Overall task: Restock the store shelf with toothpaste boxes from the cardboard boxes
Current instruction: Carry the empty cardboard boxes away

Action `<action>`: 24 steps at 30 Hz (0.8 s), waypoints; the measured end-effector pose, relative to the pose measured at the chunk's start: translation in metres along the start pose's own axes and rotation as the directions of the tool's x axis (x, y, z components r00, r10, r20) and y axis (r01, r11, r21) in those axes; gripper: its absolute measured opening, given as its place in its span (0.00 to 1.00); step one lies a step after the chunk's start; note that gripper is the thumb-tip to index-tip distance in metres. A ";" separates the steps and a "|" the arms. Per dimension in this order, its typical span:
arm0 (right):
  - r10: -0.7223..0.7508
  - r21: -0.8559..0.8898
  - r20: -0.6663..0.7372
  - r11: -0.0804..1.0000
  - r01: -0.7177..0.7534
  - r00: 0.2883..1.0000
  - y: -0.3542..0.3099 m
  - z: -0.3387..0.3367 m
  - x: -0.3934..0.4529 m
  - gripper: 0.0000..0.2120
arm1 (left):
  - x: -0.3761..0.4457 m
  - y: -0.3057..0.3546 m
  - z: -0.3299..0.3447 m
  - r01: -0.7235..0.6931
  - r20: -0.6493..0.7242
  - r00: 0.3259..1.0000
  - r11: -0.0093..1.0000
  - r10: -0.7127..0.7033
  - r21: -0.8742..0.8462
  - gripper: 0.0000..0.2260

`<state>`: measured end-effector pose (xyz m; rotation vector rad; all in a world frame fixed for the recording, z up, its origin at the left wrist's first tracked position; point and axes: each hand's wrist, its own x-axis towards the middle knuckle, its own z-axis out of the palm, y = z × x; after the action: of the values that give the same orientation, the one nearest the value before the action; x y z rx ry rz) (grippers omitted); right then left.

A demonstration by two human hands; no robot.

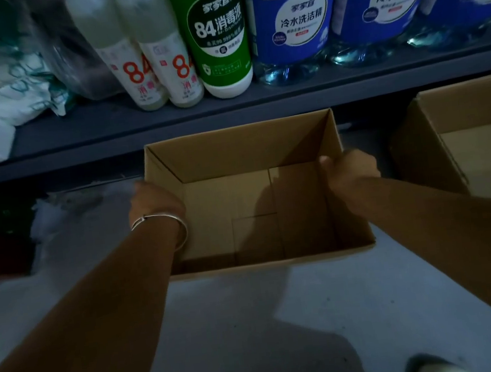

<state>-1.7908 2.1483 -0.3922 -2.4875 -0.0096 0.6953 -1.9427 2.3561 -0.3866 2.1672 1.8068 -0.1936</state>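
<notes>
— Two hands on one box, is that right?
— Yes. The left hand grips the left wall of the open cardboard box, fingers curled over the rim. The right hand holds the right wall the same way, thumb on the top edge.
— Anything inside?
— Only its bare bottom flaps show; no toothpaste boxes are visible in it.
— Where does the box sit?
— Over the grey floor, just in front of the dark shelf. Its far wall is near the shelf's front edge. I cannot tell whether it rests on the floor or is lifted.
— And the wrist?
— A silver bracelet circles the left wrist.
— What stands on the shelf?
— Two pale bottles marked 84 on the left, a green disinfectant bottle beside them, then blue-labelled clear bottles running to the right.
— Another carton?
— A second cardboard box sits to the right, well apart from the first, with brown cardboard flaps visible inside.
</notes>
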 end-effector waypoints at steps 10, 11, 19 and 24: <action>0.071 0.034 0.001 0.997 -0.071 0.997 -0.008 -0.029 -0.014 0.18 | -0.016 0.010 -0.025 -0.019 -0.037 0.999 0.998 0.018 -0.053 0.14; 0.086 0.037 0.005 0.996 -0.086 0.996 -0.009 -0.037 -0.020 0.18 | -0.020 0.014 -0.033 -0.020 -0.027 0.999 0.999 0.018 -0.046 0.13; 0.166 0.027 -0.009 0.986 -0.166 0.986 -0.014 -0.135 -0.072 0.18 | -0.079 0.054 -0.114 -0.078 0.007 0.997 0.997 0.078 0.029 0.12; 0.232 0.103 -0.064 0.969 -0.225 0.971 -0.008 -0.222 -0.107 0.18 | -0.134 0.104 -0.166 -0.156 0.073 0.986 0.987 0.153 0.035 0.13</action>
<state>-1.7761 2.0261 -0.1788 -2.4441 0.3357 0.6767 -1.8833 2.2686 -0.1748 2.2864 1.6021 -0.2686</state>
